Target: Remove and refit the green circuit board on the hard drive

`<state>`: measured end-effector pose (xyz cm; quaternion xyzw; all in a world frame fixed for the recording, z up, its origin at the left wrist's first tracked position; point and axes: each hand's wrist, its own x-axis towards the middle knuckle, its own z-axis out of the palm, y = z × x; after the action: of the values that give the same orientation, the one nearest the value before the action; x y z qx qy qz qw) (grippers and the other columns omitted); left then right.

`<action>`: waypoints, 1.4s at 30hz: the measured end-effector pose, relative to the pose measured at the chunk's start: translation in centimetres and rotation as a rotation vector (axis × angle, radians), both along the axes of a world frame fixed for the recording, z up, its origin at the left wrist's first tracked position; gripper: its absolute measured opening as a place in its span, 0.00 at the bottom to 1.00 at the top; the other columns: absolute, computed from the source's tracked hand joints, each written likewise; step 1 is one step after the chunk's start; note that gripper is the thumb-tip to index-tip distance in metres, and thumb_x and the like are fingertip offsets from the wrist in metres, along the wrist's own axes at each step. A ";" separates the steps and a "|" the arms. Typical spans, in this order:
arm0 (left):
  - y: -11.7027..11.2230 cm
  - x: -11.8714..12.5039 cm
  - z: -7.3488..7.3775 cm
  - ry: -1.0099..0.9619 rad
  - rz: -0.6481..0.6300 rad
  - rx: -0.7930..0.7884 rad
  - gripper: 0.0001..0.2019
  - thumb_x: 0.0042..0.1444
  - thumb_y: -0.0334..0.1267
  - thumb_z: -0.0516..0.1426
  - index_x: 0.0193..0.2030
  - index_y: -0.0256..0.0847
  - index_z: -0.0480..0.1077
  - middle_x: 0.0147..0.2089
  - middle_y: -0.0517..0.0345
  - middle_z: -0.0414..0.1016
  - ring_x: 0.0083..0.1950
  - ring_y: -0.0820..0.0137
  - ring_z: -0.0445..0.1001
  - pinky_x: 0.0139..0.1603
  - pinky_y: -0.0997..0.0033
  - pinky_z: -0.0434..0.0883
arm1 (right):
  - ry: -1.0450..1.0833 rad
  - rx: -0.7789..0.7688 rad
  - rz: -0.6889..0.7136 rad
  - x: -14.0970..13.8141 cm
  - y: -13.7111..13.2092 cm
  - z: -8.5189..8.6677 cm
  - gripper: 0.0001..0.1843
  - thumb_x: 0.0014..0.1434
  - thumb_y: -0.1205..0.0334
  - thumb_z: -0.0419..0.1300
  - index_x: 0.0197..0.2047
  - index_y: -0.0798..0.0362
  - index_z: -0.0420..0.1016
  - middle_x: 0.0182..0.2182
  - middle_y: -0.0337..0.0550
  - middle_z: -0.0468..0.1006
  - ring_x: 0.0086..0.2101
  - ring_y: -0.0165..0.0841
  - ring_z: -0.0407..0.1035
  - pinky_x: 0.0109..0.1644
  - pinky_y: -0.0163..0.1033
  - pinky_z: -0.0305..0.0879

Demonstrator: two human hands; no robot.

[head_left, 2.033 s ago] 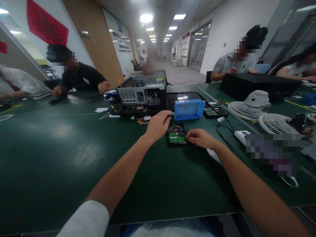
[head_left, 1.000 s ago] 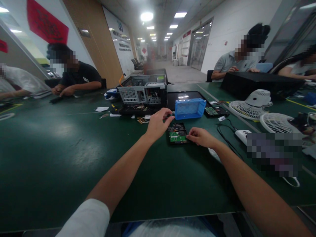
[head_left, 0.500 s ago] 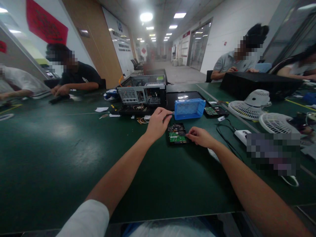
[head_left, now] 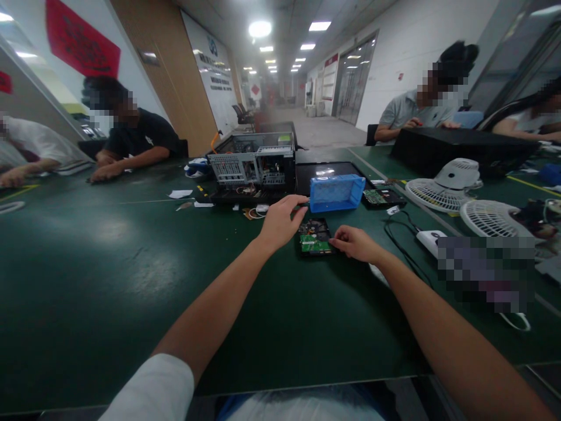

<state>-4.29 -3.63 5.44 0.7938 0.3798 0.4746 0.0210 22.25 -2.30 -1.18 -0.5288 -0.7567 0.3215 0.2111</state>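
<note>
A hard drive (head_left: pixel 314 237) lies board side up on the green table (head_left: pixel 109 263), its green circuit board showing. My left hand (head_left: pixel 279 221) hovers just left of the drive with its fingers closed round a thin tool whose tip points toward the blue plastic bin (head_left: pixel 336 193). On the drive's right edge rests my right hand (head_left: pixel 356 242), fingers curled and pressed against it.
An open computer case (head_left: pixel 252 166) stands behind the bin, with a black panel (head_left: pixel 326 172) beside it. Another circuit board (head_left: pixel 379 197) lies right of the bin. Two white fans (head_left: pixel 442 187) and cables lie at the right. Other people sit at the far left and far right.
My left hand has shifted only slightly over the drive. The person at the far left has moved their hands along the table. My right hand stays put.
</note>
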 end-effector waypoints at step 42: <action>-0.1 0.4 -0.7 0.072 0.127 0.085 0.12 0.66 0.32 0.55 0.55 0.41 0.72 0.54 0.48 0.69 0.53 0.65 0.73 0.56 0.62 0.74 | -0.045 0.000 0.040 -0.1 0.0 0.2 0.15 0.63 0.46 0.61 0.38 0.51 0.71 0.26 0.39 0.78 0.20 0.28 0.69 0.23 0.33 0.60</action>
<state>-3.88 -3.68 4.75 0.7846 0.4095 0.4620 -0.0567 22.16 -2.34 -1.00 -0.5206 -0.7717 0.3134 0.1875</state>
